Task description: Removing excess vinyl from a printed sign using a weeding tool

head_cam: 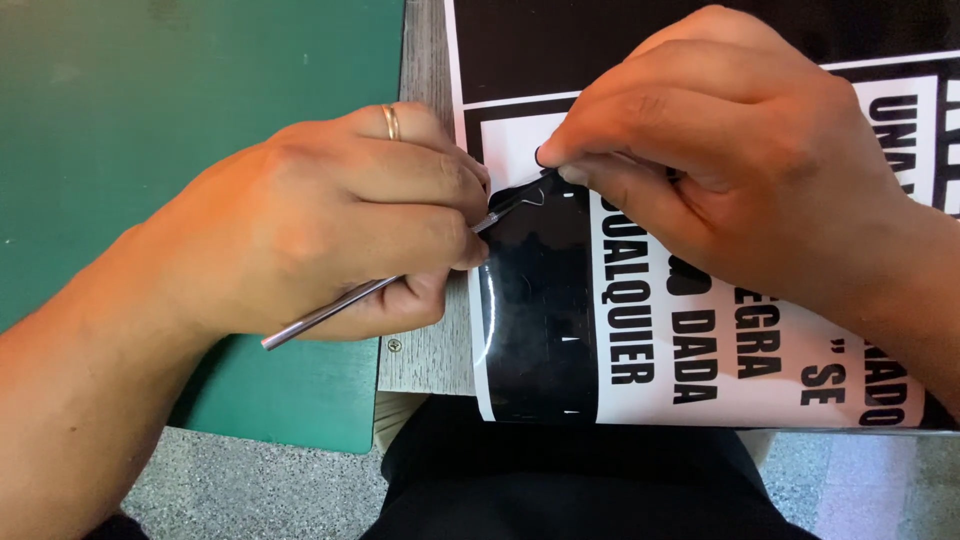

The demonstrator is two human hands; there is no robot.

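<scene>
Left hand (330, 240) gripping metal pick (380, 287), right hand (730, 160) pinching vinyl sheet (540, 300) between hands

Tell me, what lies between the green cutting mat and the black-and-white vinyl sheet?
A bare strip of grey wooden tabletop, partly covered by the left hand holding a thin metal tool, in the head view.

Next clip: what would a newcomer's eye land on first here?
Two bare hands meet at centre over a glossy black-and-white vinyl sheet. The left hand, with a ring, holds a thin metal tool whose tip reaches a lifted black strip, pinched by the right hand. A green mat lies left.
</scene>
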